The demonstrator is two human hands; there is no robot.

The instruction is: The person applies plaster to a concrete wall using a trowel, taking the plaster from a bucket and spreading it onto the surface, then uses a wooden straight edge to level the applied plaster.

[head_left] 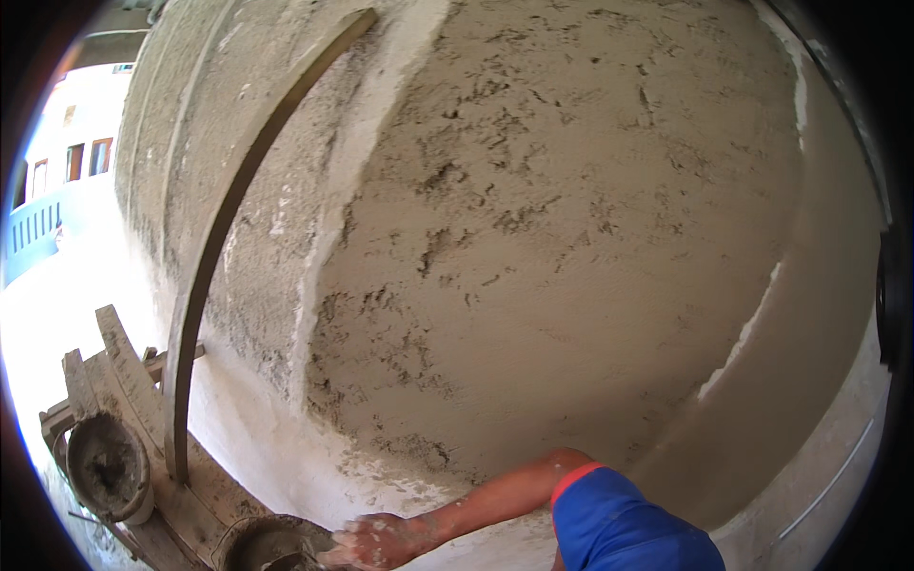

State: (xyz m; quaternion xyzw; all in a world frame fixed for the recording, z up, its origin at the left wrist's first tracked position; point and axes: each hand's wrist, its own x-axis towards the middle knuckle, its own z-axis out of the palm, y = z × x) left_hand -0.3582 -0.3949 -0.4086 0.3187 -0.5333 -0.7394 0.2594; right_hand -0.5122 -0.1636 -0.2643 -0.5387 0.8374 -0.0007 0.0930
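A long straightedge (205, 276) leans against the freshly plastered wall (571, 238), beside a second mortar-caked pan (107, 466) on plank scaffolding (119, 366). The plaster-smeared right hand (376, 541) reaches left to the near mortar pan (262, 544) at the frame's bottom edge; its grip cannot be told.

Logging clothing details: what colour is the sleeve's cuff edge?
Orange-red, trimming the blue sleeve; shows in the head view.

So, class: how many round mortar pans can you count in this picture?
2. One mortar pan sits on the wooden planks at lower left; the second pan is at the bottom edge, where the right hand reaches. Others may lie outside the frame.
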